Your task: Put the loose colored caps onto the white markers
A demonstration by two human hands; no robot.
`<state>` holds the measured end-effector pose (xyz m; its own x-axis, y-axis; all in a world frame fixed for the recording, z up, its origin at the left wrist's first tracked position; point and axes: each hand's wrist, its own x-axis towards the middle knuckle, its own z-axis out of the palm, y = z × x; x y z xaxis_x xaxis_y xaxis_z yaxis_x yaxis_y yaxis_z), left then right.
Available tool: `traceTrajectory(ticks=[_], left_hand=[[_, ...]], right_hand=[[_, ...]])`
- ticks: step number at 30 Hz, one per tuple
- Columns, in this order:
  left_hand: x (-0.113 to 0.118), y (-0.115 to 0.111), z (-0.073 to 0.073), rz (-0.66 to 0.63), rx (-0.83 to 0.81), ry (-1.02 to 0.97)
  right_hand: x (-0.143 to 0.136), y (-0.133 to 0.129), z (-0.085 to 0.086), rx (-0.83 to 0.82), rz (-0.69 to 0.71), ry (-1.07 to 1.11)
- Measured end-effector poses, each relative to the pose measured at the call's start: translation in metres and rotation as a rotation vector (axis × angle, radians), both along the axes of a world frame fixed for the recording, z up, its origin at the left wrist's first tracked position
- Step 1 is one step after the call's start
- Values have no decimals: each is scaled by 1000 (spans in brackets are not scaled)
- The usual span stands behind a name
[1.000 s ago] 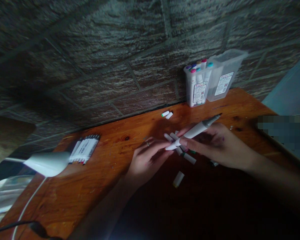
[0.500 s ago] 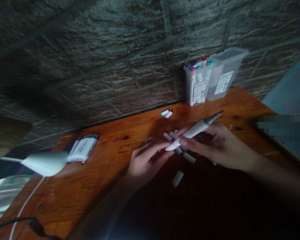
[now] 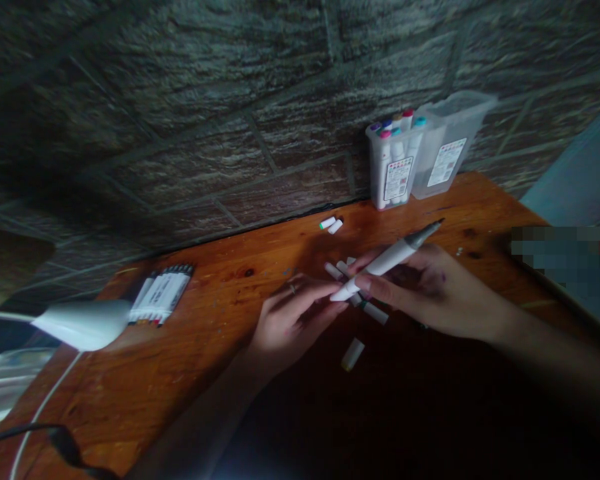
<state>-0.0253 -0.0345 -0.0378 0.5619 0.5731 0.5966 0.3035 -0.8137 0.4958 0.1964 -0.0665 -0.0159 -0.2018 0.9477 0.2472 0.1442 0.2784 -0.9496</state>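
A white marker [image 3: 391, 259] is held at a slant, its grey section and dark tip pointing up to the right. My right hand [image 3: 425, 287] is closed round its barrel. The fingers of my left hand [image 3: 293, 317] pinch the marker's white lower-left end. Behind and below the hands lie several loose white caps [image 3: 375, 313], partly hidden by the fingers. A cap with a yellowish end [image 3: 353, 355] lies nearer to me, in shadow. Farther back, two small caps [image 3: 327, 223] rest near the wall.
A clear case [image 3: 437, 190] with several upright markers stands at the back right. On the left, a row of white markers [image 3: 163, 293] lies beside a white lamp [image 3: 83, 325]. Cables cross the wooden table [image 3: 220, 280] at the lower left. A stone wall rises behind.
The view has shifted slightly, so the table's things appear a little farther left and up. Both hands keep the same grip on the marker.
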Motion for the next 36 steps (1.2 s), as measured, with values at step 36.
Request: traceTrajectory(ticks=[36], left_hand=[[0, -2, -1, 8, 49, 11]], right_hand=[[0, -1, 1, 50, 14, -64]])
